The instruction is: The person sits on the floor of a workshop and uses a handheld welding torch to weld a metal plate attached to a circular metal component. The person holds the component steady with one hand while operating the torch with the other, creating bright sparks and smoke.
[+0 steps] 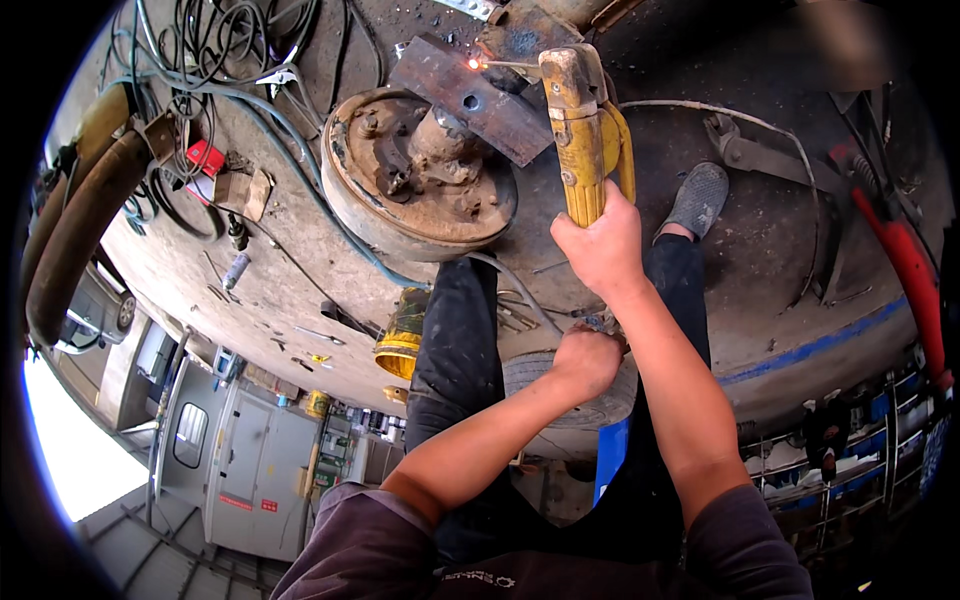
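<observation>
My right hand point(604, 242) is closed around the handle of a worn yellow welding electrode holder point(582, 150), held up in front of me. A thin welding electrode point(512, 65) sticks out leftward from its head. The electrode's tip glows orange at a rusty flat steel plate point(480, 98) with a hole in it. That plate lies over a rusty, dirt-caked wheel hub drum point(420, 190) on the floor. Lower down, between my knees, my left hand point(588, 362) is closed in a fist. Whatever it grips is mostly hidden.
Tangled cables and hoses point(230, 50) lie at the far left. A yellow bucket point(402, 335) stands by my left leg, near scattered hand tools point(320, 335). At the right are a red jack handle point(905, 270) and a thin cable point(790, 135). My shoe point(698, 200) is beside the electrode holder.
</observation>
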The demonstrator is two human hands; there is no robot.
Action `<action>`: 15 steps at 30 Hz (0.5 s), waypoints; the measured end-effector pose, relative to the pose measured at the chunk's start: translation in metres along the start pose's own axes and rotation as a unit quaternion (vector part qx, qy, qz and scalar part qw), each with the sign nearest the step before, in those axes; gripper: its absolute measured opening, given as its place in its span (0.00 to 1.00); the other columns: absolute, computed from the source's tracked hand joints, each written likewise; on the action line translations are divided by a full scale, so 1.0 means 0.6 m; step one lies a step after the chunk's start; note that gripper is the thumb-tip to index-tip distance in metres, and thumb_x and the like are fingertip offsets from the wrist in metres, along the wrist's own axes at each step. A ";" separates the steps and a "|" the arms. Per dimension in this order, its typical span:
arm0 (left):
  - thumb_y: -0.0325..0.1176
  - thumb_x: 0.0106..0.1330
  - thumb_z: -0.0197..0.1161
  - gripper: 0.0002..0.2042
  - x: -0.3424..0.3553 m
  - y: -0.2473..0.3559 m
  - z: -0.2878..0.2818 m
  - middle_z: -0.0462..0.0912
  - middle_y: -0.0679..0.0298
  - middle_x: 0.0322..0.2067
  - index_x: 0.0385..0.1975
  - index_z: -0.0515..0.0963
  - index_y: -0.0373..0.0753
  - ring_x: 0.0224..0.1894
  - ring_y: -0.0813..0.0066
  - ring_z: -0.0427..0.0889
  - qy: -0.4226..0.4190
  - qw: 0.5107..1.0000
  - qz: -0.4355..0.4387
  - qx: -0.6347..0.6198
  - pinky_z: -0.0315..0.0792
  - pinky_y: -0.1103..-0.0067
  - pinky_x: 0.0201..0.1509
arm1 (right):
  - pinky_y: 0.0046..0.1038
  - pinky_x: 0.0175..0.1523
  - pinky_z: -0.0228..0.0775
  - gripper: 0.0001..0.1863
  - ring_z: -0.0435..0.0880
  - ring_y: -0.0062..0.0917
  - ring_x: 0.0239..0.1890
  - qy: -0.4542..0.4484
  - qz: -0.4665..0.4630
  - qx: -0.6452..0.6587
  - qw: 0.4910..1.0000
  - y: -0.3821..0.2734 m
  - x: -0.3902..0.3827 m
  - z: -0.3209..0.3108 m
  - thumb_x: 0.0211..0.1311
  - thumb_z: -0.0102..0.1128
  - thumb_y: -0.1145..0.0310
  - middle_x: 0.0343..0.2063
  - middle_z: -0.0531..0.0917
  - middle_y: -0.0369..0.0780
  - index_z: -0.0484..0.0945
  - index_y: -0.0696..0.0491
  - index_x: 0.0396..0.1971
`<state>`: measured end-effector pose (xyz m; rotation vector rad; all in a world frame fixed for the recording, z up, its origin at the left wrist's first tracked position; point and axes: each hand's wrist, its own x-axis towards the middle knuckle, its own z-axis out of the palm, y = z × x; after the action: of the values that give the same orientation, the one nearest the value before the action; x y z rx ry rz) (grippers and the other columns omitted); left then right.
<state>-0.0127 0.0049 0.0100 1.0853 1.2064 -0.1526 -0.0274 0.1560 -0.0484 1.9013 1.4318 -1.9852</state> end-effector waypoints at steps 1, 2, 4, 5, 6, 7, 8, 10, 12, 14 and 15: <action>0.32 0.60 0.58 0.08 0.000 -0.001 0.001 0.87 0.54 0.28 0.26 0.84 0.41 0.33 0.54 0.87 0.008 1.000 0.005 0.007 0.77 0.60 0.42 | 0.34 0.42 0.77 0.17 0.85 0.36 0.30 -0.003 0.002 -0.012 1.000 0.002 0.001 0.000 0.50 0.67 0.70 0.28 0.85 0.49 0.78 0.63 0.38; 0.32 0.60 0.58 0.08 0.000 -0.001 0.002 0.87 0.54 0.28 0.26 0.84 0.40 0.33 0.54 0.87 0.007 1.000 0.005 0.008 0.77 0.60 0.41 | 0.34 0.42 0.77 0.17 0.85 0.37 0.30 -0.005 0.005 -0.024 1.000 0.004 0.002 0.001 0.50 0.67 0.70 0.28 0.85 0.50 0.78 0.63 0.38; 0.32 0.60 0.58 0.08 0.000 -0.002 0.002 0.87 0.53 0.27 0.26 0.84 0.40 0.33 0.54 0.87 0.004 1.000 0.005 0.010 0.77 0.60 0.40 | 0.35 0.42 0.77 0.17 0.85 0.38 0.30 -0.004 0.001 -0.018 1.000 0.006 0.003 0.005 0.50 0.67 0.69 0.28 0.85 0.50 0.77 0.63 0.38; 0.32 0.60 0.58 0.08 0.000 -0.002 0.003 0.87 0.53 0.27 0.26 0.84 0.40 0.33 0.54 0.87 0.007 1.000 0.005 0.009 0.77 0.60 0.40 | 0.35 0.42 0.77 0.17 0.86 0.39 0.31 -0.004 -0.001 -0.015 1.000 0.006 0.004 0.007 0.50 0.67 0.69 0.28 0.85 0.51 0.77 0.64 0.38; 0.32 0.60 0.59 0.08 -0.001 -0.002 0.004 0.87 0.53 0.27 0.26 0.84 0.40 0.32 0.54 0.87 0.011 1.000 0.005 0.008 0.77 0.60 0.40 | 0.35 0.42 0.77 0.17 0.86 0.40 0.31 -0.005 0.001 -0.018 1.000 0.005 0.004 0.007 0.50 0.67 0.69 0.28 0.85 0.51 0.77 0.64 0.38; 0.32 0.60 0.59 0.08 -0.001 -0.003 0.004 0.87 0.53 0.27 0.26 0.84 0.40 0.32 0.54 0.87 0.014 1.000 0.006 0.007 0.77 0.60 0.40 | 0.35 0.42 0.77 0.17 0.86 0.40 0.31 -0.007 0.003 -0.022 1.000 0.003 0.005 0.006 0.50 0.67 0.69 0.28 0.85 0.51 0.77 0.64 0.38; 0.32 0.60 0.58 0.08 -0.001 -0.003 0.004 0.87 0.54 0.27 0.26 0.84 0.40 0.32 0.54 0.87 0.011 1.000 0.005 0.008 0.77 0.60 0.40 | 0.36 0.42 0.77 0.17 0.86 0.40 0.32 -0.008 0.005 -0.025 1.000 0.001 0.005 0.006 0.50 0.67 0.69 0.28 0.85 0.51 0.78 0.64 0.38; 0.32 0.60 0.58 0.08 -0.001 -0.003 0.004 0.87 0.54 0.27 0.26 0.84 0.40 0.32 0.54 0.87 0.005 1.000 0.004 0.010 0.77 0.60 0.41 | 0.36 0.42 0.77 0.17 0.86 0.40 0.32 -0.006 -0.005 -0.024 1.000 0.001 0.006 0.008 0.50 0.67 0.69 0.28 0.85 0.51 0.78 0.64 0.38; 0.32 0.60 0.58 0.08 -0.001 -0.004 0.005 0.87 0.54 0.27 0.26 0.84 0.40 0.32 0.54 0.87 0.007 1.000 0.005 0.008 0.77 0.60 0.40 | 0.35 0.43 0.77 0.17 0.86 0.40 0.32 -0.008 -0.006 -0.024 1.000 -0.001 0.007 0.008 0.50 0.66 0.69 0.29 0.85 0.51 0.78 0.63 0.39; 0.32 0.60 0.58 0.08 -0.001 -0.004 0.005 0.87 0.53 0.28 0.26 0.84 0.40 0.33 0.54 0.87 0.007 1.000 0.003 0.006 0.77 0.60 0.41 | 0.35 0.43 0.77 0.18 0.86 0.40 0.32 -0.012 0.003 -0.023 1.000 -0.003 0.008 0.008 0.50 0.66 0.69 0.29 0.85 0.51 0.78 0.63 0.39; 0.32 0.60 0.58 0.08 -0.001 -0.004 0.005 0.87 0.53 0.28 0.26 0.84 0.40 0.33 0.54 0.87 0.007 1.000 0.002 0.006 0.77 0.60 0.41 | 0.35 0.43 0.77 0.17 0.86 0.40 0.32 -0.013 0.003 -0.022 1.000 -0.002 0.009 0.009 0.50 0.66 0.69 0.28 0.85 0.51 0.78 0.63 0.39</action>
<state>-0.0122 0.0012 0.0090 1.1002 1.2170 -0.1495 -0.0335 0.1562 -0.0527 1.8530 1.4490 -1.9521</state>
